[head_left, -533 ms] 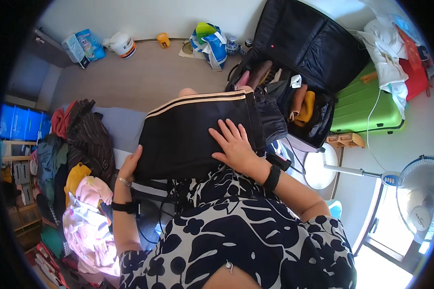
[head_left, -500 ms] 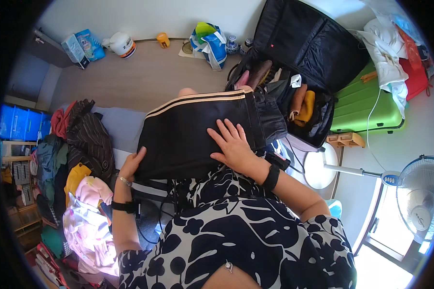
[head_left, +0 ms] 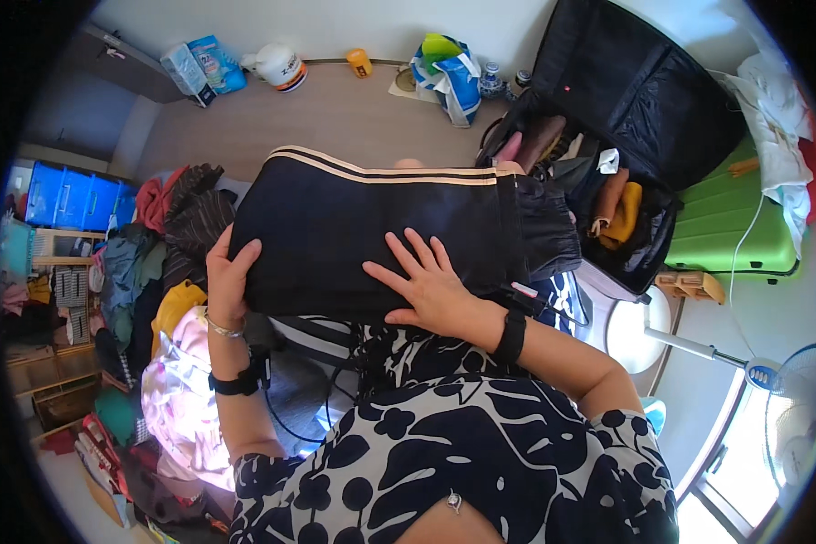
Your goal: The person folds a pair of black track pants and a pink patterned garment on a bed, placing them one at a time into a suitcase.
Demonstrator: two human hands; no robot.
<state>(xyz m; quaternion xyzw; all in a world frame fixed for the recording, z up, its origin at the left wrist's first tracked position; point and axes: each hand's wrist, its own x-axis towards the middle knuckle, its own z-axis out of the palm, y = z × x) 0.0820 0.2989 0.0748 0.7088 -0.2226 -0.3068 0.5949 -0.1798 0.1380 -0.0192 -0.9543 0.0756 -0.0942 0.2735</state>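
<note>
Across my lap lies a pair of black trousers, folded lengthwise, with cream stripes along the far edge and a gathered waistband at the right end. My left hand grips the left end, its thumb on top of the cloth and some fingers hidden at the edge. Flat on the middle of the trousers rests my right hand, fingers spread.
An open black suitcase with clothes in it stands at the far right, beside a green suitcase. Clothes are heaped at the left, including a pink garment. A white fan stands at right.
The left end of the trousers has shifted left and away from me, with my left hand on it. My right hand still lies flat on the cloth. The view has turned slightly left.
</note>
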